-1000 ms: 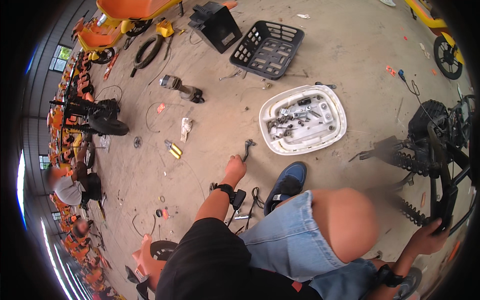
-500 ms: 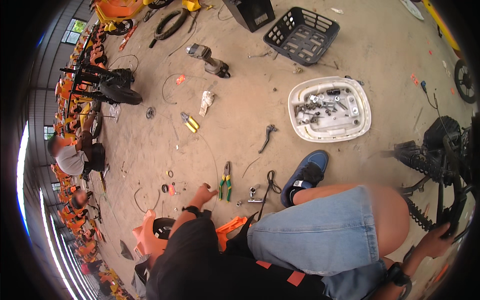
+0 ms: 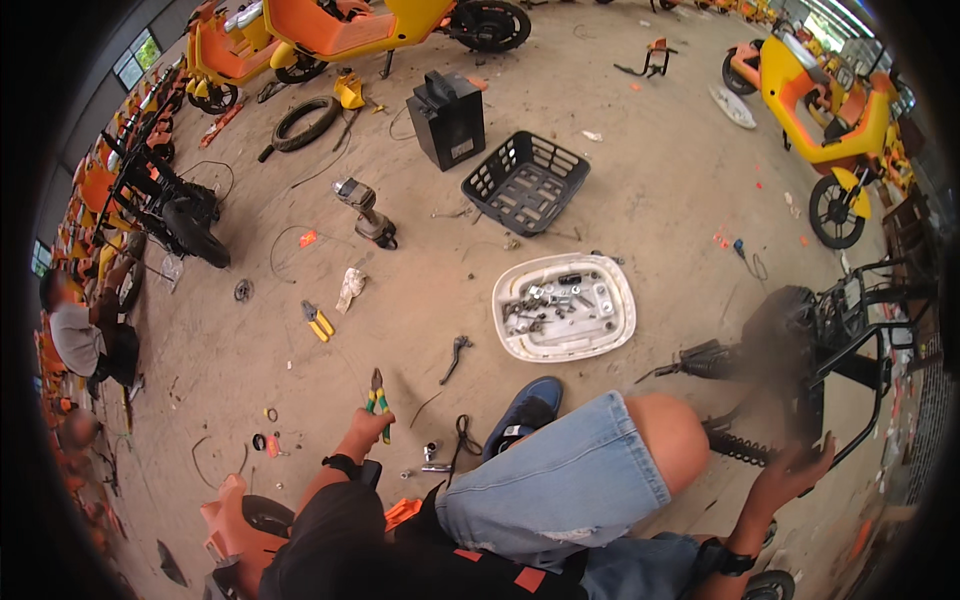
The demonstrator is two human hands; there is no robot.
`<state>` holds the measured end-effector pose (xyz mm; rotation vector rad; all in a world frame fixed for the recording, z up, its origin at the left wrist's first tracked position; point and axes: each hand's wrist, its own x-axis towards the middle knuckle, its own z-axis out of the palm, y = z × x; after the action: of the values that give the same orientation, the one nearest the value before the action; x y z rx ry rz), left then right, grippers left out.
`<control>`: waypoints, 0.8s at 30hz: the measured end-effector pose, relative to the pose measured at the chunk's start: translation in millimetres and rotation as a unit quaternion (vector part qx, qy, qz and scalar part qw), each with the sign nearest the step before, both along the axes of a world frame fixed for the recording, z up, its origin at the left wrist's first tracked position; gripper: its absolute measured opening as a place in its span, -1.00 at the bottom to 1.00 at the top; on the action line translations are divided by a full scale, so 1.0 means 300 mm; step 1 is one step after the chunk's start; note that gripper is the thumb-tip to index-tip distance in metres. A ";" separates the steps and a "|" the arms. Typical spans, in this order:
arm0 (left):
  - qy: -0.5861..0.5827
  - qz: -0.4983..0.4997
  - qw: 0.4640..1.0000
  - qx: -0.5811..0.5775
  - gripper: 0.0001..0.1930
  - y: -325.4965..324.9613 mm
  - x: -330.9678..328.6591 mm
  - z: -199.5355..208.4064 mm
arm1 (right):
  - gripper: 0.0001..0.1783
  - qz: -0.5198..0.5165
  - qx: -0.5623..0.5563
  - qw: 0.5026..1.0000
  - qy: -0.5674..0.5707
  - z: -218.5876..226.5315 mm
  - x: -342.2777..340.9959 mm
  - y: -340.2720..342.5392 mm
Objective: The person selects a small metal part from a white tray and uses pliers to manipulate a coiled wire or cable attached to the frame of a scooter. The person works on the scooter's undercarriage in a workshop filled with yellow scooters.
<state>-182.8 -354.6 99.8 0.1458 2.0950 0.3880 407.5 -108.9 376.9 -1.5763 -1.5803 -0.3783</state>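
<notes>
My left hand [image 3: 368,432] is closed round the green-and-yellow handles of a pair of pliers [image 3: 376,385], whose dark jaws point away from me. Close by on the ground are silver sockets [image 3: 431,452] and a black cord [image 3: 464,436]. On the right, my right hand [image 3: 793,478] has its fingers apart beside the black tubular frame [image 3: 862,425] of a stripped scooter; nothing shows in its grasp. Farther off lie yellow-handled cutters [image 3: 320,323] and a dark brake lever [image 3: 455,360].
A white tray [image 3: 513,341] of bolts and small parts sits beyond my blue shoe [image 3: 528,402]. Behind it are a black basket [image 3: 528,184], a black box [image 3: 446,120] and a power drill [image 3: 366,214]. An orange scooter part [image 3: 235,525] lies by my left arm.
My left hand has come onto the pliers and gripped them. My right hand has drawn away from the black frame, fingers spreading. The view has swung to the right and takes in more scooters.
</notes>
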 end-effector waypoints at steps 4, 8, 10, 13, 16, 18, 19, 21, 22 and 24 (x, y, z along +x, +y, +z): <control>0.013 -0.038 0.938 0.345 -0.58 0.384 0.138 0.316 | -0.50 0.253 -0.160 0.942 0.152 0.040 -0.104 -0.038; -0.137 -0.196 0.837 0.493 -0.47 0.752 0.422 0.740 | -0.30 0.400 -0.297 0.778 0.382 0.219 -0.407 0.018; -0.168 -0.266 0.745 0.588 -0.60 0.897 0.630 0.879 | -0.23 0.439 -0.340 0.708 0.436 0.288 -0.483 0.035; -0.353 -0.302 0.628 0.624 -0.63 0.971 0.886 1.054 | -0.20 0.462 -0.322 0.655 0.503 0.283 -0.543 0.079; -0.267 -0.393 0.580 0.661 -0.60 0.971 0.953 1.121 | -0.46 0.458 -0.243 0.663 0.540 0.293 -0.512 0.104; -0.339 -0.416 0.575 0.618 -0.60 1.009 0.908 1.049 | -0.57 0.426 -0.240 0.689 0.536 0.293 -0.451 0.089; -0.379 -0.427 0.571 0.591 -0.59 1.031 0.892 0.988 | -0.57 0.388 -0.242 0.701 0.548 0.278 -0.415 0.070; -0.322 -0.388 0.665 0.551 -0.56 1.075 0.812 0.841 | -0.56 0.310 -0.244 0.718 0.574 0.234 -0.332 0.061; -0.243 -0.356 0.711 0.556 -0.57 1.108 0.752 0.748 | -0.56 0.285 -0.242 0.740 0.559 0.245 -0.307 0.064; -0.054 -0.321 0.769 0.550 -0.64 1.207 0.583 0.443 | -0.56 0.245 -0.236 0.790 0.510 0.213 -0.211 0.052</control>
<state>-8.0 7.4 232.7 1.4412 1.3136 1.1046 344.1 -93.4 440.8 -1.2330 -1.1214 1.0784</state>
